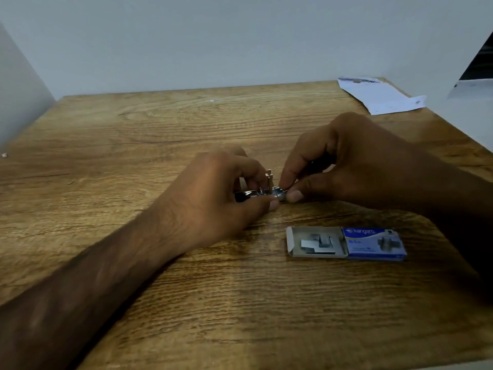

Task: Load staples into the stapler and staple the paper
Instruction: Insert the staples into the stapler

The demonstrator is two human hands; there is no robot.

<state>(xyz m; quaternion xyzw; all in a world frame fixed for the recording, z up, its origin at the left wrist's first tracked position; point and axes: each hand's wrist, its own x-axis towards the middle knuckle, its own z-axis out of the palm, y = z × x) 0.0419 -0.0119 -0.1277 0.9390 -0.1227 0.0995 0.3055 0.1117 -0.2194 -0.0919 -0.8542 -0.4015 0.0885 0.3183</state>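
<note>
A small metal stapler point(262, 193) lies on the wooden table point(186, 124), its pusher standing upright above the magazine. My left hand point(213, 193) grips the stapler from the left, thumb on the near side. My right hand point(344, 166) pinches a strip of staples point(284, 192) at the stapler's right end with thumb and forefinger. The staple box point(346, 243) lies open near me on the right: a grey tray with loose staple strips slid out of a blue sleeve. The paper point(381, 96) lies at the table's far right corner.
White walls close the table at the back and left. A dark object leans at the far right edge point(480, 62). A small white speck point(4, 155) lies at the left edge.
</note>
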